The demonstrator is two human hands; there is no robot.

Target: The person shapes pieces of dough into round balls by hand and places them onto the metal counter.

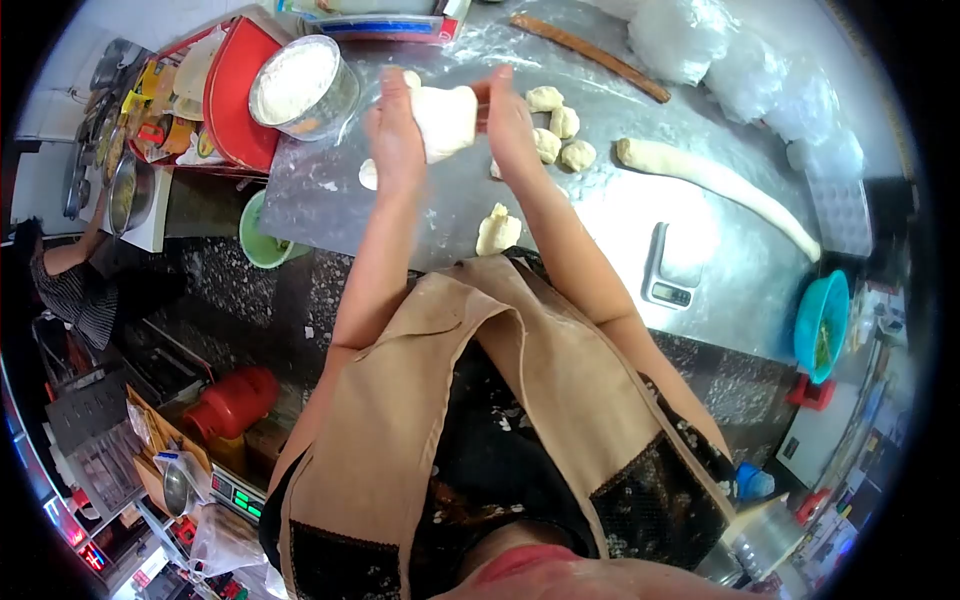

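Observation:
A flattened piece of white dough (445, 122) is held up between my hands above the metal table. My left hand (397, 135) grips its left side, slightly smeared by motion. At its right edge, the fingers of my right hand (508, 118) hold the dough, partly hidden behind it. Several small dough lumps (578, 155) lie just right of my right hand. Another dough piece (498, 231) sits near the table's front edge, and a round piece (369, 174) lies beside my left wrist. A long dough roll (710, 182) stretches across the right side.
A tub of flour (297, 85) stands at the back left by a red basket (240, 95). A wooden stick (590, 57) lies at the back. On the right are a digital scale (672, 268) and plastic bags (750, 80). Another person (75, 285) is at far left.

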